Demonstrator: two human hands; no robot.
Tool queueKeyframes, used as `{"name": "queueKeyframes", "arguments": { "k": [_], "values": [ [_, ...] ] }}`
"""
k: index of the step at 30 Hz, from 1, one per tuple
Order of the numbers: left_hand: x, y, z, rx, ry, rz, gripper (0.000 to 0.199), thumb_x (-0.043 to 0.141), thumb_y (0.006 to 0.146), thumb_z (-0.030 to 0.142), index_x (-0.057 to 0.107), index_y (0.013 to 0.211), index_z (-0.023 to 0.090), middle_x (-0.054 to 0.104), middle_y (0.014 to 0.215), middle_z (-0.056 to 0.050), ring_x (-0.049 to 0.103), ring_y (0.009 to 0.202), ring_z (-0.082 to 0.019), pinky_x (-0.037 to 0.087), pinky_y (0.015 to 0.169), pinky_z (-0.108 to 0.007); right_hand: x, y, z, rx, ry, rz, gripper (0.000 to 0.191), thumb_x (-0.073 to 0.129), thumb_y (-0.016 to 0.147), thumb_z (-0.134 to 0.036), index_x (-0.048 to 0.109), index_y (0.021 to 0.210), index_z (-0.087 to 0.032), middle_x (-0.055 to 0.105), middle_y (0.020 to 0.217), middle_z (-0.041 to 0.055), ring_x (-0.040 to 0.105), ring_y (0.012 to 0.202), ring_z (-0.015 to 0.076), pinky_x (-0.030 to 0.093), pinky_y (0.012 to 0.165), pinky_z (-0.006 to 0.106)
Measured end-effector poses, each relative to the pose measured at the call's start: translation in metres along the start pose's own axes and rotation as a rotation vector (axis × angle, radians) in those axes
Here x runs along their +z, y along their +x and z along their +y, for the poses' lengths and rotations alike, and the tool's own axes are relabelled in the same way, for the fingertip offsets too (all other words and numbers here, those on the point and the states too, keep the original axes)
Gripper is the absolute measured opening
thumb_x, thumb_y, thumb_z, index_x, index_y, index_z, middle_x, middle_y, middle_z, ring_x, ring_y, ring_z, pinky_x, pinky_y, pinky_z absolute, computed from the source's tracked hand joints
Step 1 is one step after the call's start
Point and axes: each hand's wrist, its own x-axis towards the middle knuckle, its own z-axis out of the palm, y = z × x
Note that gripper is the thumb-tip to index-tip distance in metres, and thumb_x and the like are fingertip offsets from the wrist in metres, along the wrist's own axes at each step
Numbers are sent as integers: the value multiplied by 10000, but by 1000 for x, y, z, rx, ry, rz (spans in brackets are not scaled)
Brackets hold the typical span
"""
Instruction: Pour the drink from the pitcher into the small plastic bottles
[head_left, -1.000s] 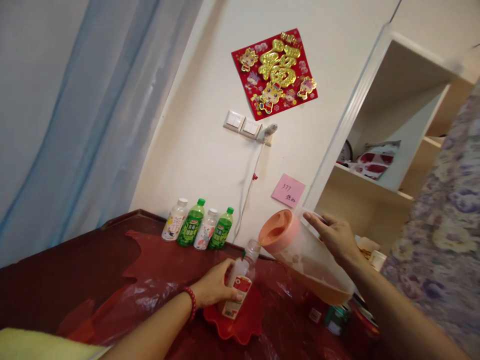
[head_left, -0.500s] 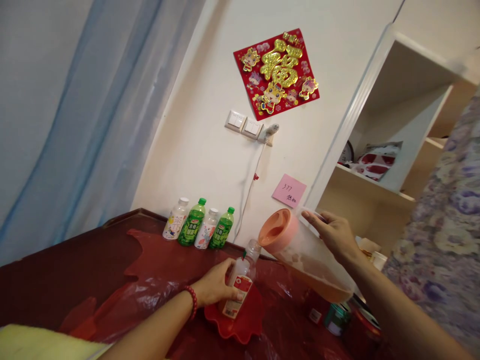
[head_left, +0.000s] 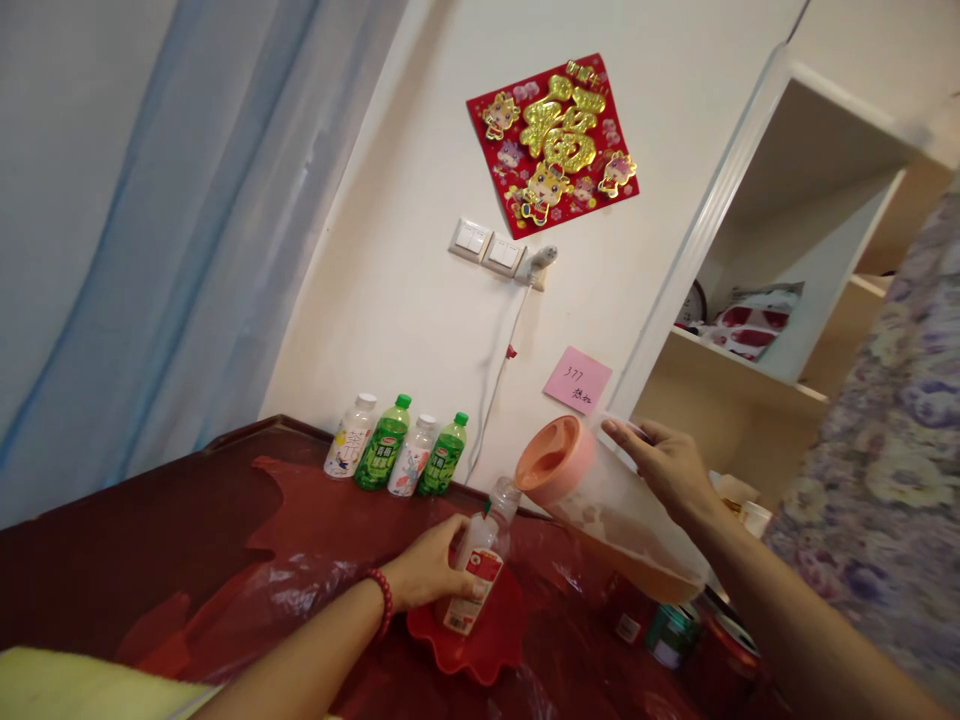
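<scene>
My left hand [head_left: 433, 573] is wrapped round a clear bottle [head_left: 480, 570] with a red and cream label, tilted to the right over a red scalloped dish [head_left: 472, 655]. In my right hand [head_left: 667, 460] is the handle of a translucent pitcher [head_left: 630, 520], tipped to the left. The pitcher's pink lid [head_left: 555, 458] meets the mouth of the bottle. Orange-brown liquid lies along the pitcher's lower side. Whether any liquid is flowing I cannot tell.
Several bottles, such as a green one [head_left: 384, 445], stand by the wall at the back of the dark red table [head_left: 202, 500]. Cans, one of them green [head_left: 673, 632], stand below the pitcher. Loose clear plastic covers part of the table. Shelves [head_left: 750, 365] are at the right.
</scene>
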Motion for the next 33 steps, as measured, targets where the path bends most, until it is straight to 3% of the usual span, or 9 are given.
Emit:
{"name": "queueKeyframes", "arguments": {
  "k": [7,33],
  "values": [
    [1,-1,5,-18,-4,13,650,865,579,302,559,1141,189,679,1150,-51,604,1078,-270,463,950,-376,1,2,1,-14,-8,9,643,607,725,-796,388,554,-217,312,525,-54,334,515,118,246,480,264],
    [0,-2,4,-18,-15,4,645,865,585,312,555,1135,185,681,1162,-57,602,1093,-281,448,965,-392,-2,0,-4,-13,0,0,633,615,720,-790,401,548,-220,319,528,-51,343,514,121,259,479,264]
  ]
}}
